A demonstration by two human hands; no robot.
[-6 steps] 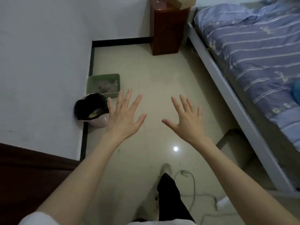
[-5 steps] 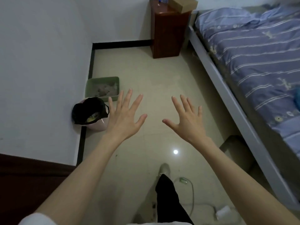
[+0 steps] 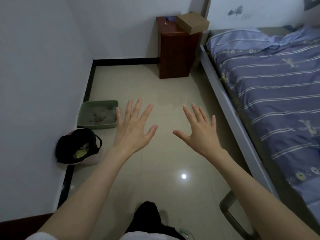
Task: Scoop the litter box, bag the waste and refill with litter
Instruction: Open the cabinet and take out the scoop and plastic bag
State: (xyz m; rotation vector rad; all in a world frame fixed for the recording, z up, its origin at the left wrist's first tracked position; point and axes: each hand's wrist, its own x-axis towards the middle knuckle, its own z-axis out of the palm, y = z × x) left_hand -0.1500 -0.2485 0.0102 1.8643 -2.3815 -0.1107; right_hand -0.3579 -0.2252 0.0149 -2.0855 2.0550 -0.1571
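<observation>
1. Here, the left hand [image 3: 134,129] and right hand [image 3: 200,131] hover with fingers spread, holding nothing.
2. The green litter box [image 3: 97,114] lies ahead-left by the wall, nearer the left hand.

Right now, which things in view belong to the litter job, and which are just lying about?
Job: green litter box with litter; bin with black bag; left hand and right hand, both empty.
Lying about: wooden cabinet; cardboard box; bed.
</observation>
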